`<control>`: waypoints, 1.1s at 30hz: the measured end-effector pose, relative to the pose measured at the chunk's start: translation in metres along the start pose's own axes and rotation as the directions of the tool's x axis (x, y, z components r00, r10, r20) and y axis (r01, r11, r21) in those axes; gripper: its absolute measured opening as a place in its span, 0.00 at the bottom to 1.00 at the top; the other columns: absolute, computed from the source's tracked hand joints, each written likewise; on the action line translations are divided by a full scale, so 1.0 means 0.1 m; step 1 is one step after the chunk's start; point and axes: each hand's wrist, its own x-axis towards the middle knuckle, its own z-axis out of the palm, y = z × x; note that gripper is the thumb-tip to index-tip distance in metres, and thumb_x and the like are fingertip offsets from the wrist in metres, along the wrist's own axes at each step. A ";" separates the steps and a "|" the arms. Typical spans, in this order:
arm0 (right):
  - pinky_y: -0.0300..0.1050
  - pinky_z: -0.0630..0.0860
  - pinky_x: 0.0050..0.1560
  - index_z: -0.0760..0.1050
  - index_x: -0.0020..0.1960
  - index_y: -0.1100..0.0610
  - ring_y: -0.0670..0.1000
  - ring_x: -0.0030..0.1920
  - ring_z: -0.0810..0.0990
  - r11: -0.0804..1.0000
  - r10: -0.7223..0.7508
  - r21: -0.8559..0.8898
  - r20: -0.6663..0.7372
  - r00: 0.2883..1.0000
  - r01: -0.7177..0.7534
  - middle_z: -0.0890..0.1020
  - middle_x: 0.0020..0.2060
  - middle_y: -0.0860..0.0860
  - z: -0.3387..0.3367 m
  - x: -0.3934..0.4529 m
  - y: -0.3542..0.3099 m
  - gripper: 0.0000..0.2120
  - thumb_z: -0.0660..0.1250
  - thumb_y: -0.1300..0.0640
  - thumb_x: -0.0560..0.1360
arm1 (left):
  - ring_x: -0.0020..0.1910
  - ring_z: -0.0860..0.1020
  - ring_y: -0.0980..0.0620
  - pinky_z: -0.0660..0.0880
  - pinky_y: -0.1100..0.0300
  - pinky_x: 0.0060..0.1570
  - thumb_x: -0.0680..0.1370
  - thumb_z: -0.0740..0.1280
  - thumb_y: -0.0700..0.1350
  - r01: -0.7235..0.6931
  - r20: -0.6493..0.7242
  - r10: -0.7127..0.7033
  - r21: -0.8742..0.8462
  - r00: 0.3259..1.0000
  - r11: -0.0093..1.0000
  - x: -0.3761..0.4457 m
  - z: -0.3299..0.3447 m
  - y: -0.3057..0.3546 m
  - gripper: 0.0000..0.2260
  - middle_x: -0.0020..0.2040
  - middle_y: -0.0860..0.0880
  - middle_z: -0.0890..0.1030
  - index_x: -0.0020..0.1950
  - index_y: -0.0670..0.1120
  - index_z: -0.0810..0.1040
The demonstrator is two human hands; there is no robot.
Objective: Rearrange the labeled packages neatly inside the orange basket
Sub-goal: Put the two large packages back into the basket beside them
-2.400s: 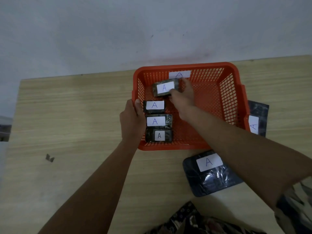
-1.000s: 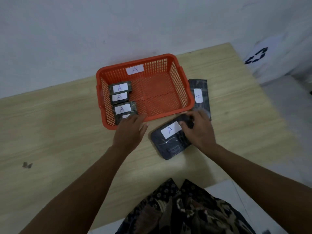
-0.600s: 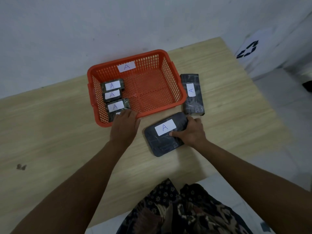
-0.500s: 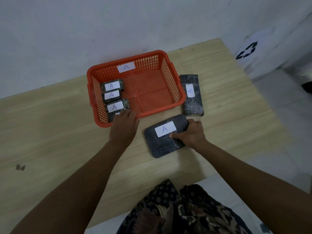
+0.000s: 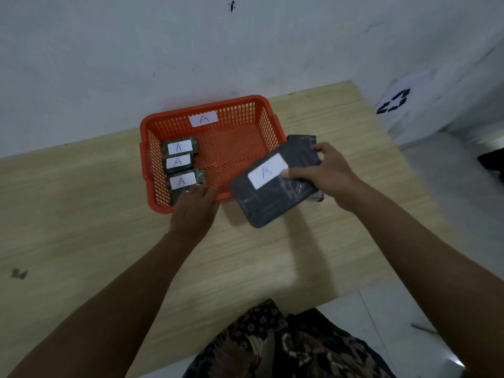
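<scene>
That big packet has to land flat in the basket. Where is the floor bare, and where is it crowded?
The orange basket has bare mesh floor across its middle and right, bordered by the column of small packages on the left and the right wall. The left side is crowded, and the left hand covers the near-left rim. The right hand holds the large packet over the near-right corner.

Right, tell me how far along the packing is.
Done: small labeled packages sit in a column along the basket's left side. In hand: the right hand holds a large dark package at the basket's near right corner; the left hand rests on the near rim. Left: another dark package beside the basket.
</scene>
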 end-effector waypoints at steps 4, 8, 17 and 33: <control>0.37 0.81 0.39 0.69 0.62 0.53 0.46 0.47 0.83 0.989 -0.036 0.143 -0.100 0.994 0.050 0.80 0.52 0.48 0.13 0.20 -0.17 0.36 0.83 0.52 0.61 | 0.44 0.78 0.39 0.75 0.46 0.42 0.75 0.68 0.42 0.018 -0.005 -0.018 0.006 1.000 1.000 0.00 -0.02 -0.01 0.06 0.45 0.39 0.80 0.47 0.40 0.77; 0.44 0.80 0.53 0.65 0.71 0.52 0.47 0.52 0.81 0.977 0.011 0.211 -0.134 0.991 0.018 0.79 0.57 0.48 0.53 0.40 -0.08 0.37 0.79 0.53 0.68 | 0.46 0.79 0.38 0.78 0.44 0.44 0.74 0.70 0.42 0.043 -0.006 -0.043 -0.017 0.999 0.999 -0.01 -0.02 -0.02 0.09 0.47 0.38 0.81 0.49 0.38 0.78; 0.40 0.76 0.47 0.64 0.65 0.46 0.47 0.50 0.78 0.960 0.050 0.279 -0.126 0.991 -0.013 0.78 0.55 0.47 1.17 0.69 -0.07 0.26 0.72 0.58 0.73 | 0.44 0.79 0.39 0.77 0.47 0.42 0.71 0.73 0.43 0.057 -0.071 -0.061 -0.049 0.996 0.997 -0.01 0.03 -0.04 0.08 0.44 0.39 0.81 0.44 0.39 0.79; 0.28 0.68 0.39 0.74 0.66 0.51 0.43 0.48 0.77 0.996 -0.038 -0.074 0.161 0.986 0.051 0.81 0.55 0.46 1.41 0.98 0.15 0.22 0.71 0.58 0.74 | 0.46 0.78 0.41 0.77 0.46 0.44 0.77 0.63 0.49 0.047 -0.053 -0.047 -0.010 0.997 0.999 -0.02 0.12 -0.11 0.13 0.47 0.39 0.80 0.46 0.39 0.78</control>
